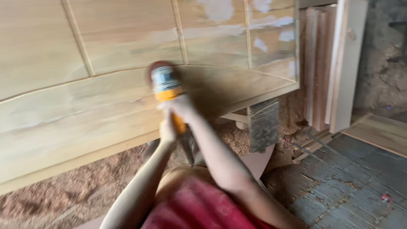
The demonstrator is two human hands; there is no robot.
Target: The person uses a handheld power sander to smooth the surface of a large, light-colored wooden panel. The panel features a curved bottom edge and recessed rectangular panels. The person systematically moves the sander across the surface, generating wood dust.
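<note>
Right hand (182, 106) sits wrapped over the top of the yellow-and-grey power sander (166, 91), fingers closed on its body just behind the head; your forearm runs down and to the right from there, almost straight, elbow out of the lower edge of the view. Left hand (168, 131) is clamped lower on the same tool, around the yellow rear grip, with that forearm coming up steeply from the bottom left, so both arms meet in a narrow V at the tool. Both hands are shut on the sander; motion blur hides the individual fingertips. Sander lies directly ahead of your hands, pointing away from you and slightly left, its round head (159, 70) pressed against the large wooden panel (76, 106), near where a curved raised strip crosses the panel. Panel leans or lies tilted across the whole left and centre of the view, pale timber with thin raised battens and whitish filler patches (220, 10) toward the top. Below its lower edge, a thick bed of sawdust (63, 191) covers the ground. A dark block (263, 125) props the panel's right end. Further right, planks (322, 63) stand upright against the wall, and grey floorboards (347, 178) show at lower right. Your red garment (190, 208) fills the bottom centre.
</note>
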